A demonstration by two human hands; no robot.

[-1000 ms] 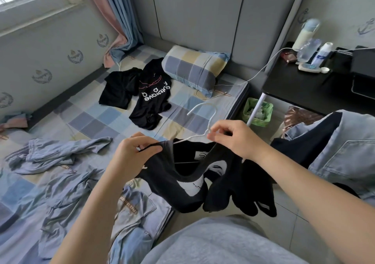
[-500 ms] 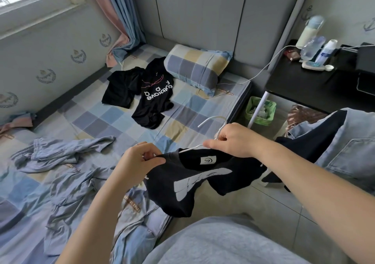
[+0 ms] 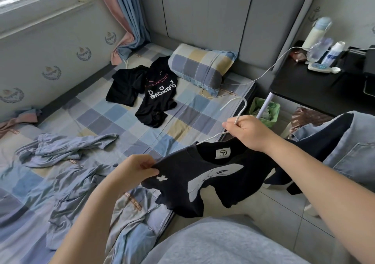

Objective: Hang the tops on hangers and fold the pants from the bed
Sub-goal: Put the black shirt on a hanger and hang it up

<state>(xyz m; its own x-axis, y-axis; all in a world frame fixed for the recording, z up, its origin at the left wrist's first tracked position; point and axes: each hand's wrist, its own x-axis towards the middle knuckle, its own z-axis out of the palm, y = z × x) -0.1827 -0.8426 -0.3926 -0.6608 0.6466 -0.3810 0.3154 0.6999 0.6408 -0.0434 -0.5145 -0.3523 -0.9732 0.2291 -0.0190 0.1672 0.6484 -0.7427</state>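
A black top (image 3: pixel 205 180) with a white print hangs spread on a white hanger (image 3: pixel 235 111) above the bed's edge. My right hand (image 3: pixel 246 131) grips the hanger at the base of its hook. My left hand (image 3: pixel 134 170) pinches the top's left shoulder. Two more black tops (image 3: pixel 146 90) lie flat on the checked bedsheet (image 3: pixel 113 119) near the pillow. Several light blue pants (image 3: pixel 67 184) lie crumpled on the near left of the bed.
A checked pillow (image 3: pixel 203 67) leans by the grey headboard. A black side table (image 3: pixel 316 87) holds bottles, with a green bin (image 3: pixel 265 111) under it. Denim and dark clothes (image 3: pixel 345 152) hang at the right. A white cable (image 3: pixel 269 69) runs onto the bed.
The top has been pulled over the hanger and now hangs flat with its print showing. My right hand shifted up to the hook's base, and my left hand moved down to the shoulder.
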